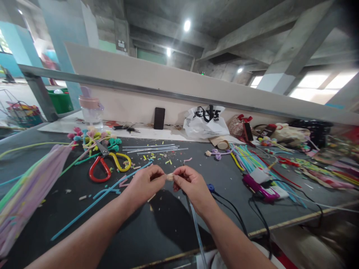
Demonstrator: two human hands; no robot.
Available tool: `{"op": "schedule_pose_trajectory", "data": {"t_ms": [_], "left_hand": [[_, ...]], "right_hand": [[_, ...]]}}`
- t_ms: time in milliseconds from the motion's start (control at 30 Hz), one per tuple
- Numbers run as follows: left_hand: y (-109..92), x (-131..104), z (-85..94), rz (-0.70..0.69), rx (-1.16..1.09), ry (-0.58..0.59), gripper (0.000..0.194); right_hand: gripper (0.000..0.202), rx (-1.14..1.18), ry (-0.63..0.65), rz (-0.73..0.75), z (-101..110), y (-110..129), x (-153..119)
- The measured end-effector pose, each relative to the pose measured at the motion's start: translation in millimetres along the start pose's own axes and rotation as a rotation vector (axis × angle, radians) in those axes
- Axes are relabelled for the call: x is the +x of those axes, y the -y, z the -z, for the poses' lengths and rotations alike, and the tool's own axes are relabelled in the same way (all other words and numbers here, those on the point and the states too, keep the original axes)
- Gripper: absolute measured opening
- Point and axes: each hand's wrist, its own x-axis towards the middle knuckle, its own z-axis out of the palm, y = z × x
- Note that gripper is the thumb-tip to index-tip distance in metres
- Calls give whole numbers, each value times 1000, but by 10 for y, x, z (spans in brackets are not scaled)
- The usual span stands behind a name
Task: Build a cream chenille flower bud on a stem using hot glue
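Note:
Over the middle of the dark table, a small beige piece (pixel 169 177), which looks like a bent bit of chenille stem, is pinched between both hands. My left hand (pixel 147 185) grips its left end with thumb and forefinger. The fingers of my right hand (pixel 193 185) are closed on the other end and hide part of it. Below that hand a clear thin rod (pixel 198 233) runs down toward the table's front edge; whether it is held cannot be made out. Beyond my left wrist lies a blue chenille stem (pixel 98 203).
Scissors (pixel 110 160) with red and yellow handles lie at left, near a bundle of pastel stems (pixel 36 186). Clear rods (pixel 157 148) and scraps lie ahead. A purple device (pixel 260 188) with cables is at right. A phone (pixel 159 118) and white bag (pixel 206 123) stand behind.

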Motion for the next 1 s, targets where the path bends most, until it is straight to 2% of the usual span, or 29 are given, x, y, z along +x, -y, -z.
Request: {"op": "schedule_pose_trajectory", "data": {"t_ms": [100,200,367,700,833,1000], "left_hand": [[-7,25,25,80,-76,49,22],[1,18,8,94,-84,88,25],[-13,-12,-36,79,-52,70,24],[-47,-18,-15,82,-10,65,21],[-35,-4,35,89,-47,137,28],[14,4,58,188,-209,256,33]], "right_hand": [[13,-22,3,-2,19,-23,5],[11,-42,13,-4,15,-24,-2],[11,-39,30,-11,-14,-9,-15],[10,-84,19,-17,-32,-35,-17],[7,-117,18,-1,2,-6,-1],[6,-140,33,3,45,21,13]]}}
